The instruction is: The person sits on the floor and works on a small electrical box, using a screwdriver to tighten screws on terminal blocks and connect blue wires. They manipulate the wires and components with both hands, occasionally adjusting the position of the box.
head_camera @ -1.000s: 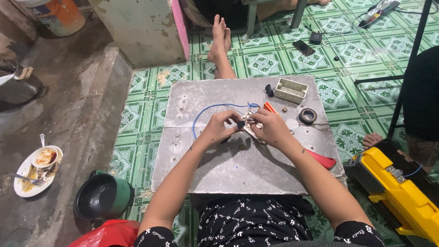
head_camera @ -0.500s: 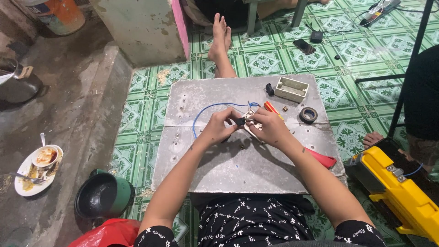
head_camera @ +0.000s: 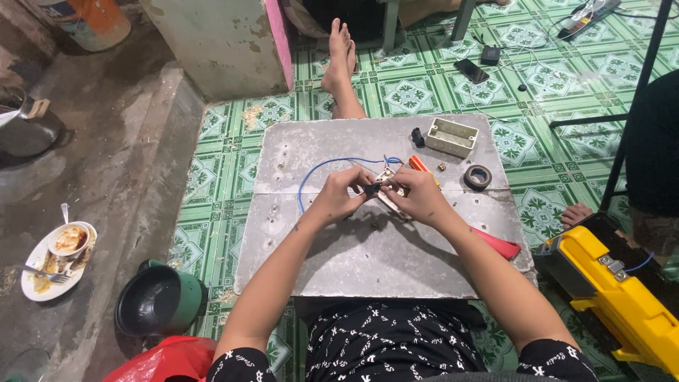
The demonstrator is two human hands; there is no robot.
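Observation:
Both my hands meet over the middle of a low grey metal table point(head_camera: 339, 262). My left hand point(head_camera: 341, 194) pinches a small black piece against a pale switch plate point(head_camera: 387, 182), which my right hand point(head_camera: 417, 197) grips from the other side. A blue wire point(head_camera: 311, 173) loops from the plate across the table towards the left. An orange-handled tool point(head_camera: 419, 164) lies just behind my right hand. A red-handled tool point(head_camera: 498, 245) lies under my right forearm.
A beige wall box point(head_camera: 451, 136), a small black part point(head_camera: 418, 136) and a roll of black tape point(head_camera: 477, 177) lie at the table's far right. Another person's bare foot point(head_camera: 339, 56) rests beyond. A yellow tool case point(head_camera: 622, 304) stands right; a dark pot point(head_camera: 152, 304) and dirty plate point(head_camera: 53, 258) left.

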